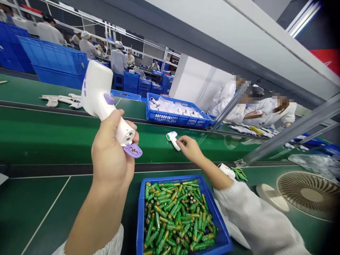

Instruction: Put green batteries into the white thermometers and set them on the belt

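A green conveyor belt (53, 136) crosses the scene behind a near blue bin (140, 216) of cylindrical batteries (176, 212); above the belt at left, the left hand (113, 152) wraps the handle of a purple-buttoned infrared thermometer (97, 88), probably light, stiff and slightly slippery, best held there. To its right, a green-trimmed thermometer (173, 139) lies on the belt, the right hand's (190, 148) bent fingers at its handle, whether gripping I cannot tell. The purple battery door (133, 151) hangs open from the held handle, likely fragile at its hinge.
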The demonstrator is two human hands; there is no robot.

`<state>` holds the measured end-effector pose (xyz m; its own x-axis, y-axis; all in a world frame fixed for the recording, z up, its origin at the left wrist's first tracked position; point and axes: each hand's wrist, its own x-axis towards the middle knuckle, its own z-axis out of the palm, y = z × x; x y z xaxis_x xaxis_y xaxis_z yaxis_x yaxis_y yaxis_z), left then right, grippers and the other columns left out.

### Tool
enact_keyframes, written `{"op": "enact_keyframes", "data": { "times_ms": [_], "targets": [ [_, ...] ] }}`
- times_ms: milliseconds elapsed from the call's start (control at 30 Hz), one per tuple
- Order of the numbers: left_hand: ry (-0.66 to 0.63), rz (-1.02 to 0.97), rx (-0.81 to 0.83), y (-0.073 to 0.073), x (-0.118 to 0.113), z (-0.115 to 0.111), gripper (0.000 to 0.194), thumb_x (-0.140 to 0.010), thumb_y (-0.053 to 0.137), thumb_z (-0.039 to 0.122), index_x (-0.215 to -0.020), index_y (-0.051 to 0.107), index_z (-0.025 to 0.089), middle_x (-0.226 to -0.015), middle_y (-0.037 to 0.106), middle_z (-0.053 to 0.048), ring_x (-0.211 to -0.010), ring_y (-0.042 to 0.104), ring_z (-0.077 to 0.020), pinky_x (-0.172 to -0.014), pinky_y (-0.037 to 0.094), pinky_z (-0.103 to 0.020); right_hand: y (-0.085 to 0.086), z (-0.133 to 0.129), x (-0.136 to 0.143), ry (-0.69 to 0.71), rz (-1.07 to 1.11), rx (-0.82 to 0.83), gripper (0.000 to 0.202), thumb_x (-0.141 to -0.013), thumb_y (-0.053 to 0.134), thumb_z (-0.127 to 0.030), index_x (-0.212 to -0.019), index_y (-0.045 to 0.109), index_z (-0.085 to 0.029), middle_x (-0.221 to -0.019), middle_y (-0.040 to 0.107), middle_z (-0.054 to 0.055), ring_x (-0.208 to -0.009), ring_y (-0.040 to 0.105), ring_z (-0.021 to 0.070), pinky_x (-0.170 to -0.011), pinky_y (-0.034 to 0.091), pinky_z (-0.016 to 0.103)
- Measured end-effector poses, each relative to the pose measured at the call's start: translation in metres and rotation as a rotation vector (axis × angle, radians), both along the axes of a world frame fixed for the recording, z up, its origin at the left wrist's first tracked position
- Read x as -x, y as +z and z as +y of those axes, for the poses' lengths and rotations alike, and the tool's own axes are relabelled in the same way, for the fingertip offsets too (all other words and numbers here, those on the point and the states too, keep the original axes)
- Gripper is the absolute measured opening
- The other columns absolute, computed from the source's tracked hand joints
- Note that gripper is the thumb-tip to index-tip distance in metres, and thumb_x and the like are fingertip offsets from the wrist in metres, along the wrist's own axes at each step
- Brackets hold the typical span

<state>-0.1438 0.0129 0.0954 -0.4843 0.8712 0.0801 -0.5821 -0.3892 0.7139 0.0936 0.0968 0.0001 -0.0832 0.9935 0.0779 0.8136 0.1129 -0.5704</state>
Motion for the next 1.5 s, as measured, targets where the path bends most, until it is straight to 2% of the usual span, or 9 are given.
{"op": "enact_keyframes", "data": {
  "times_ms": [100,200,367,567,700,933,1067,1233,1500],
  "targets": [
    [-0.070,-0.010,0.008,0.001,-0.019,-0.010,0.017,-0.078,0.063,0.034,-0.083,0.062,0.017,-0.062,0.052,0.001,-0.048,0.043,-0.0079,-0.042,0.033,-0.018,0.009,-0.079,0.005,0.436,-0.096,-0.005,0.019,-0.088,0.051,-0.023,-0.093,0.069,-0.021,-0.090,0.069,0.003,-0.083,0.062,0.0182,-0.075,0.044,0.027],
    [-0.228,-0.048,0.022,-0.001,-0.047,-0.019,0.021,-0.078,0.064,0.035,-0.090,0.062,0.018,-0.063,0.050,0.002,-0.047,0.041,-0.0074,-0.041,0.031,-0.018,-0.001,-0.132,0.007,0.553,-0.270,-0.044,0.022,-0.088,0.056,-0.023,-0.107,0.067,-0.022,-0.097,0.068,0.005,-0.088,0.062,0.0203,-0.075,0.045,0.029],
    [-0.447,-0.241,0.253,-0.022,-0.097,-0.015,0.031,-0.079,0.066,0.046,-0.086,0.054,0.017,-0.062,0.046,0.004,-0.041,0.031,-0.0048,-0.036,0.021,-0.018,-0.018,-0.147,-0.004,0.489,-0.116,-0.030,0.010,-0.090,0.060,-0.027,-0.091,0.069,-0.022,-0.089,0.069,0.003,-0.084,0.063,0.0191,-0.075,0.045,0.029],
    [-0.346,-0.077,0.551,-0.081,-0.138,-0.010,0.050,-0.078,0.061,0.063,-0.092,0.056,0.016,-0.067,0.052,0.001,-0.046,0.040,-0.0073,-0.040,0.026,-0.019,-0.023,-0.147,-0.025,-0.092,0.625,-0.210,0.024,-0.090,0.057,-0.042,-0.091,0.066,-0.020,-0.080,0.067,0.004,-0.068,0.060,0.0173,-0.063,0.047,0.028],
    [-0.402,0.118,0.481,-0.106,-0.149,-0.015,0.056,-0.074,0.062,0.067,-0.101,0.060,0.017,-0.073,0.054,0.000,-0.058,0.048,-0.0112,-0.051,0.036,-0.022,-0.027,-0.146,-0.025,-0.063,0.799,-0.147,0.026,-0.085,0.063,-0.044,-0.086,0.068,-0.019,-0.077,0.066,0.004,-0.066,0.057,0.0163,-0.060,0.045,0.027],
    [-0.328,0.483,0.353,-0.108,-0.153,-0.022,0.051,-0.080,0.055,0.067,-0.098,0.061,0.019,-0.071,0.053,-0.001,-0.064,0.049,-0.0144,-0.057,0.037,-0.023,-0.032,-0.142,-0.026,-0.099,0.959,0.025,0.028,-0.076,0.072,-0.046,-0.074,0.068,-0.018,-0.069,0.066,0.002,-0.059,0.055,0.0151,-0.056,0.044,0.028],
    [-0.368,0.480,0.329,-0.106,-0.159,-0.025,0.045,-0.078,0.064,0.060,-0.089,0.061,0.016,-0.068,0.051,0.000,-0.062,0.047,-0.0121,-0.056,0.037,-0.021,-0.026,-0.148,-0.027,-0.077,0.742,-0.217,0.020,-0.080,0.070,-0.039,-0.073,0.070,-0.020,-0.063,0.062,0.001,-0.056,0.052,0.0147,-0.054,0.042,0.029],
    [-0.719,-0.146,0.561,-0.098,-0.151,-0.016,0.041,-0.094,0.045,0.049,-0.092,0.059,0.010,-0.059,0.045,0.002,-0.040,0.032,-0.0051,-0.035,0.020,-0.017,-0.011,-0.159,-0.036,0.089,0.583,-0.449,0.025,-0.094,0.047,-0.031,-0.108,0.066,-0.022,-0.089,0.066,0.006,-0.077,0.059,0.0185,-0.067,0.046,0.032],
    [-0.692,-0.447,0.509,-0.087,-0.129,-0.005,0.036,-0.098,0.038,0.040,-0.086,0.054,0.010,-0.057,0.043,0.002,-0.035,0.027,-0.0024,-0.031,0.021,-0.014,-0.023,-0.159,-0.030,0.320,-0.315,-0.119,0.003,-0.080,0.065,-0.018,-0.077,0.067,-0.019,-0.080,0.065,0.006,-0.079,0.058,0.0232,-0.071,0.042,0.035]
  ]
}}
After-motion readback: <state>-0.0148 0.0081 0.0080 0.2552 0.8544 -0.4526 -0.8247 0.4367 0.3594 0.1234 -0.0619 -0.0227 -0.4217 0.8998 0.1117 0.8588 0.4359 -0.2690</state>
